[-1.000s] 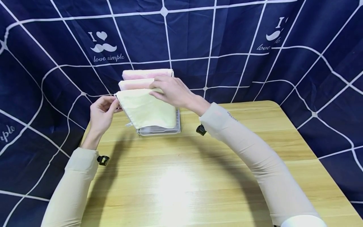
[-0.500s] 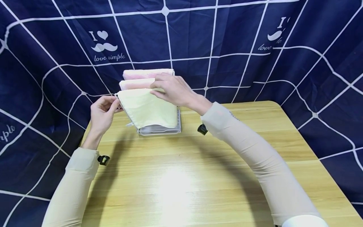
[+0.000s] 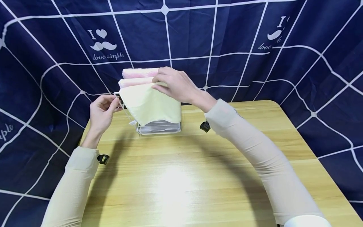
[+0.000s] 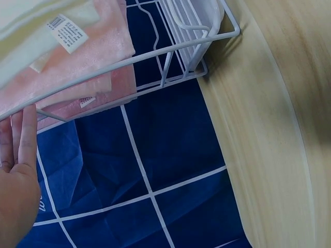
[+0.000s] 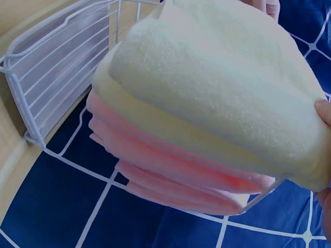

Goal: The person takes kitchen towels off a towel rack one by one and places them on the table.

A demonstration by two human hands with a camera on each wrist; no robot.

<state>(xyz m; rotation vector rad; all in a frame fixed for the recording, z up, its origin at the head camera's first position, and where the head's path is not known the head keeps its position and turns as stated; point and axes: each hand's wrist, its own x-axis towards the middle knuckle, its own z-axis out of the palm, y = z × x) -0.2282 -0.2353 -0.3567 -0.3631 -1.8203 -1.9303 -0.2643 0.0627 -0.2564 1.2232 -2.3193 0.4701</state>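
Observation:
A white wire rack [image 3: 159, 129] stands at the back of the table, with folded towels draped over its bars. My left hand [image 3: 102, 111] pinches the rack's upper left corner between thumb and fingers. With my right hand [image 3: 179, 85] I pinch the top edge of the pale yellow towel [image 3: 151, 105], the frontmost one. Its left edge sits apart from the rack's side bar. Behind it hang a pink towel [image 3: 135, 82] and another pink towel [image 3: 136, 73] at the back. A white label [image 4: 68, 34] shows on the yellow towel in the left wrist view.
The wood-grain table [image 3: 175, 164] extends in front of the rack and to its right. Close behind it hangs a dark blue curtain [image 3: 190, 37] with white lines, which also covers both sides.
My right hand has moved slightly up and right with the yellow towel, whose left edge has come away from the rack's side bar. My left hand stays at the corner.

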